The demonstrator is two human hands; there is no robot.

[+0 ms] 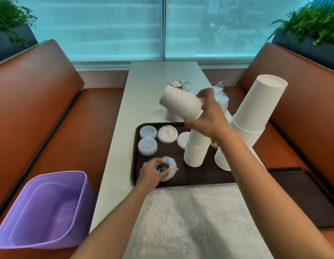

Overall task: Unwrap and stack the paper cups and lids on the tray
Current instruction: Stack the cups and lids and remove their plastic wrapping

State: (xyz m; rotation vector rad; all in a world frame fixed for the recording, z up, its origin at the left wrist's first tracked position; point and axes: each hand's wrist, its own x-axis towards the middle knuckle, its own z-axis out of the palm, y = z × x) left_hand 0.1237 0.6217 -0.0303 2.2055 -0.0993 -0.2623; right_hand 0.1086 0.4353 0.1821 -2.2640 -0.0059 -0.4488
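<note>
Right hand (207, 116) grips a tilted bunch of white cups (181, 102) above the cup stack (197, 146) on the brown tray (199, 179), probably angling them to nest on top. Left hand (150, 174) clasps a wrapped pack of lids (167, 168) against the tray, likely steadying it for unwrapping; its contents look dark but unclear. Unwrapped lids (167, 134) sit grouped at the tray's far left, apart from the cups.

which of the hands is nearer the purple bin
Left. The left hand grips a wrapped lid pack at the tray's near left corner, just right of the purple bin. The right hand is raised farther right, holding white cups.
</note>
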